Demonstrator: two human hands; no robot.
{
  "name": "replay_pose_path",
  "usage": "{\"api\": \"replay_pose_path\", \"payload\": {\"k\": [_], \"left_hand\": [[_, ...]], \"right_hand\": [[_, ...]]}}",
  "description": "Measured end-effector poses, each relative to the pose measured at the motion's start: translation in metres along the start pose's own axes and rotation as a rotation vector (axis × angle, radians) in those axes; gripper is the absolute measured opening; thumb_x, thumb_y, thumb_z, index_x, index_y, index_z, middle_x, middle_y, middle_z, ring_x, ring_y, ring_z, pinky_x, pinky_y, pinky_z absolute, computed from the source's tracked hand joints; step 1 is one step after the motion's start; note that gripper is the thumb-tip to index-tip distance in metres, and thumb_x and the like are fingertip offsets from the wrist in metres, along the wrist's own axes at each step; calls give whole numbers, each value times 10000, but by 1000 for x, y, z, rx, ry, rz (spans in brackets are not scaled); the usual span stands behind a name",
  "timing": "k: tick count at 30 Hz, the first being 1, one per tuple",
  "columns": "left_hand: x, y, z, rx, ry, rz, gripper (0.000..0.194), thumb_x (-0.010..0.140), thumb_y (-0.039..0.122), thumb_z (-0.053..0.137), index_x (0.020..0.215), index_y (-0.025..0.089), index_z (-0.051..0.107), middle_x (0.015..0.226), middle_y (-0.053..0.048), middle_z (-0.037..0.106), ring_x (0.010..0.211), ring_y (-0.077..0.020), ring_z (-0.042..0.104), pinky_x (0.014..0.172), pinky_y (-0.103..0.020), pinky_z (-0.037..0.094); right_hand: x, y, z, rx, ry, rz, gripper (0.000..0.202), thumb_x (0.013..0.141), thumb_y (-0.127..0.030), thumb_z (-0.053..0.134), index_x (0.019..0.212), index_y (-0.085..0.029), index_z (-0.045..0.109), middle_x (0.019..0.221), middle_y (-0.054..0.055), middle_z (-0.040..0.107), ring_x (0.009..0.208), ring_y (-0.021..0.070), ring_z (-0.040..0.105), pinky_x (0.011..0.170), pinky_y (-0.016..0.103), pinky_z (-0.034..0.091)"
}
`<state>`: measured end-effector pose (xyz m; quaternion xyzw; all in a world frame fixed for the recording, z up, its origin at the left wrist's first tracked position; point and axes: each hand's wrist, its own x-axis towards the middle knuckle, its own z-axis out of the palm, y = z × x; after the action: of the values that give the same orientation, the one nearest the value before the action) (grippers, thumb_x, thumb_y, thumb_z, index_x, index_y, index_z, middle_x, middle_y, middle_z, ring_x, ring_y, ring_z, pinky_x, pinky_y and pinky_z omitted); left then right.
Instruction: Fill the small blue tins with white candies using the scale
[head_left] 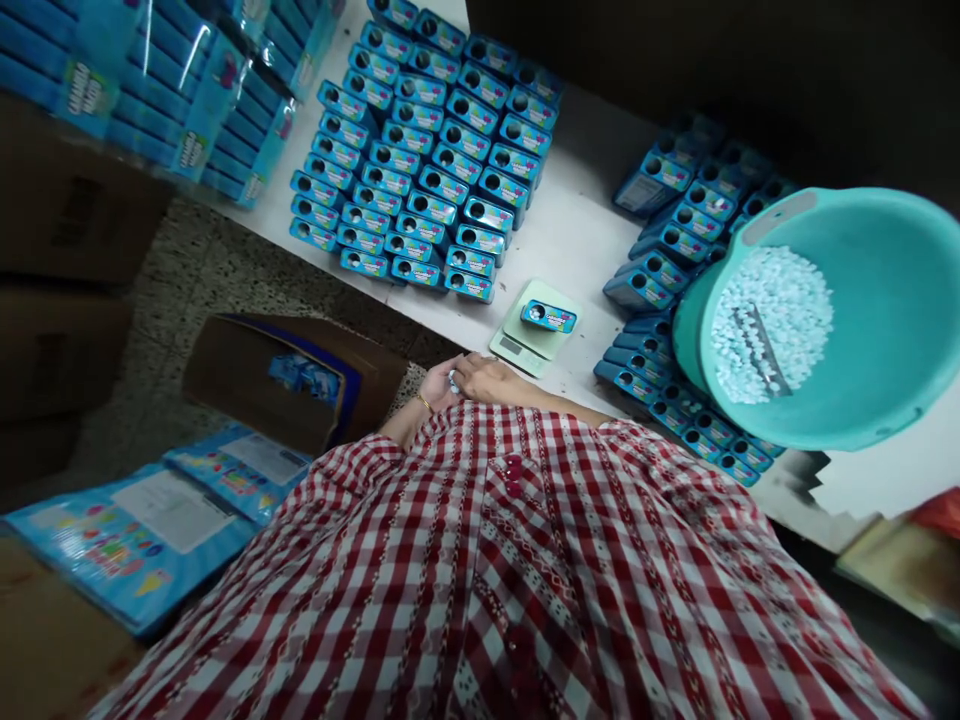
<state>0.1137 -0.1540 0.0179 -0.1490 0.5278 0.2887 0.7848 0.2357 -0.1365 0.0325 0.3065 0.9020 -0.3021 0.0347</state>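
My left hand (437, 384) is cupped in front of my body, with a few small pale blue candies (454, 381) showing in its palm. Over it lies my right hand (480, 378), its fingers bent down against the left palm; whatever they pinch is hidden. Just beyond my hands, at the table's edge, sits a pale green kitchen scale (517, 350). On its pan lies a blue candy tin (549, 316) with a round opening at one end, where something pale shows inside.
Rows of blue tins (420, 200) with dark round holes stand at the table's left. More tins (660, 270) stand right, beside a turquoise basin (885, 330) of pale candies with a metal strip. Left are wrapped packs (150, 90), an open carton (300, 335) and blue flat boxes (142, 530).
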Motion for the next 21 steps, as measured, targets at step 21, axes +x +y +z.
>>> {"api": "replay_pose_path", "payload": {"k": [21], "left_hand": [[4, 13, 40, -28, -132, 66, 322, 914, 185, 355, 790, 81, 633, 793, -117, 707, 766, -183, 690, 722, -299, 551]], "right_hand": [[-58, 86, -31, 173, 577, 339, 211, 863, -170, 474, 990, -185, 642, 962, 87, 641, 916, 190, 591, 820, 314, 488]]}}
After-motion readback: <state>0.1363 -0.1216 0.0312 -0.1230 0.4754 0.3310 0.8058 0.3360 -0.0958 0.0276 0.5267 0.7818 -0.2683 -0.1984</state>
